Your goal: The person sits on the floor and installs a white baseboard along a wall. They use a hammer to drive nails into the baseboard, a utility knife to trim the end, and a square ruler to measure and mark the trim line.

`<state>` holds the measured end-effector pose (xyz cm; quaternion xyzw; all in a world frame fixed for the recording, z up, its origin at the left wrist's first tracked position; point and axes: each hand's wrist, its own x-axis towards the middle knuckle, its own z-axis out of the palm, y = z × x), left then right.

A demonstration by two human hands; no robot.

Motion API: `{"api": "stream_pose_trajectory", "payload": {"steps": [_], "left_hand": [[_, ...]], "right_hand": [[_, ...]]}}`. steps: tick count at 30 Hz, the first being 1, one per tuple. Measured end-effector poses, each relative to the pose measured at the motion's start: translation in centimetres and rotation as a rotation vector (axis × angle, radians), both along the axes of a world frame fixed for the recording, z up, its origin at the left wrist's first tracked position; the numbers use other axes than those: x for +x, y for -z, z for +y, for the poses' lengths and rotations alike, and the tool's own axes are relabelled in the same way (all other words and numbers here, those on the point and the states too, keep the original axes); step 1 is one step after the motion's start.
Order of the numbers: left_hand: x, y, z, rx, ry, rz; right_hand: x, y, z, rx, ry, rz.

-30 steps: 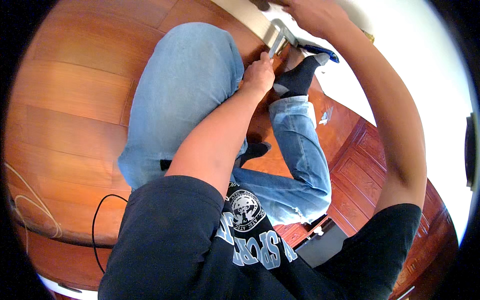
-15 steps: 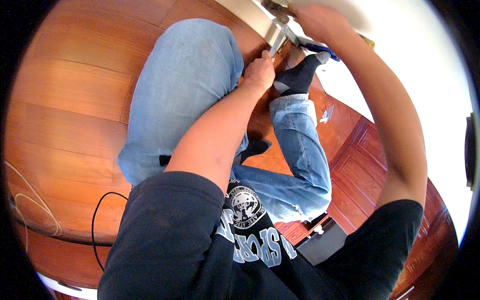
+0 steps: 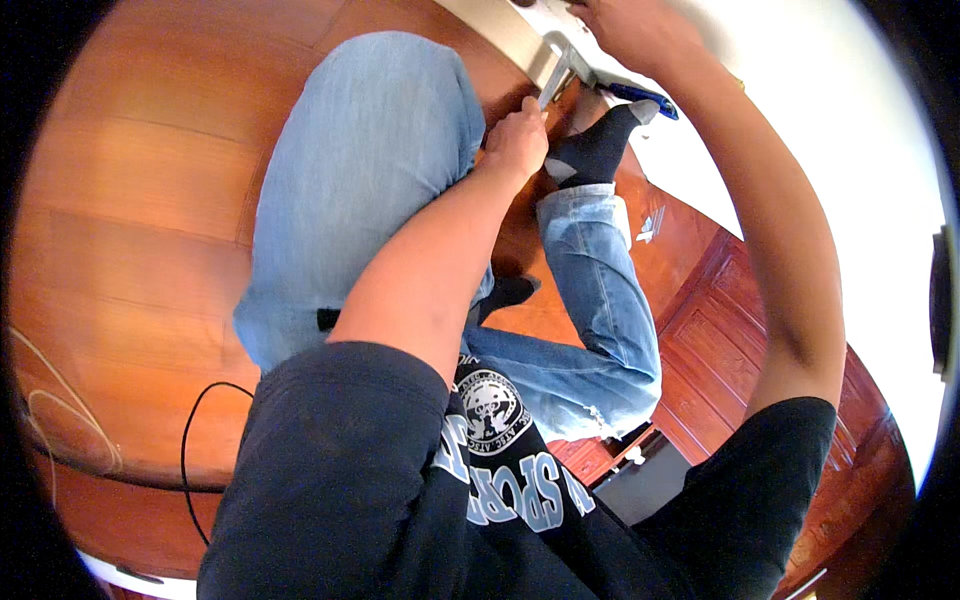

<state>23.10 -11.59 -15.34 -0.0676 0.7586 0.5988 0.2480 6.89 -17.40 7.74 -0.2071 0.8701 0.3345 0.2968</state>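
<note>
My left hand is closed around the lower end of a grey flat metal tool, which slants up to the right beside the pale trim. Its upper end looks bent; its exact kind cannot be told. At the top edge, my right hand is raised next to the white wall, its fingers curled around a dark, hammer-like tool mostly cut off by the frame. The two tools stand apart. Just below my right hand, a blue tool lies by my sock.
Pale trim meets the wooden floor. My bent legs in jeans take up the middle. A white wall rises at the right, above reddish panelled wood. Black cable and beige cord lie at left.
My right hand has moved up with the dark tool, away from the upper end of the grey metal tool. My left hand has barely moved.
</note>
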Motion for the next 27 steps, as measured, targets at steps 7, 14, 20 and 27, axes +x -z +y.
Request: {"api": "stream_pose_trajectory", "payload": {"steps": [7,14,20,27], "left_hand": [[0.3,-0.2,0.2,0.031,0.029,-0.034],[0.7,-0.8,0.4,0.031,0.069,-0.026],[0.0,-0.5,-0.6,-0.01,0.066,-0.027],[0.6,0.3,0.9,0.01,0.003,0.044]], "right_hand": [[-0.2,0.8,-0.1,0.121,-0.17,-0.079],[-0.3,1.7,2.0,0.205,-0.156,-0.092],[1.1,-0.4,-2.1,0.02,-0.079,-0.027],[1.1,-1.0,-0.6,0.062,-0.141,-0.076]]}}
